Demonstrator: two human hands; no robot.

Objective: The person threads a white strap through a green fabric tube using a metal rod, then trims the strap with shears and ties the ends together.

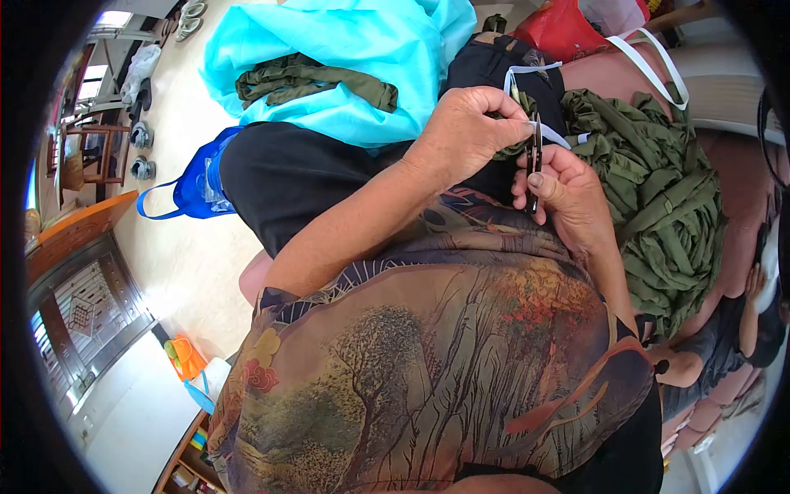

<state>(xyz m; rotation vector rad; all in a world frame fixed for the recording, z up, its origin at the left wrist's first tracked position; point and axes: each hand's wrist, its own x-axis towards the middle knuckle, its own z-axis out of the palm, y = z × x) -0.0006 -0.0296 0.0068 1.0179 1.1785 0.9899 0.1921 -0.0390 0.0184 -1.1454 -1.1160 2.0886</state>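
Note:
My left hand (469,132) is closed, thumb and forefinger pinching a narrow white tape (550,132) over my lap. Part of that tape is hidden behind the fingers. In my right hand (569,193) is a pair of small dark thread snips (535,160), held upright with the blades pointing away from me. The blade tips overlap the tape right beside my left fingertips. Just beyond both hands, some olive-green fabric lies partly covered by them. A large heap of olive-green fabric pieces (671,214) is piled to the right of my right hand.
A turquoise sheet or bag (329,29) spreads ahead, with an olive-green bundle (317,86) on it. A blue bag (193,181) stands left of my knee. A red bag (559,29) with white handles lies at the far right. Another person's arm (749,321) shows at the right edge.

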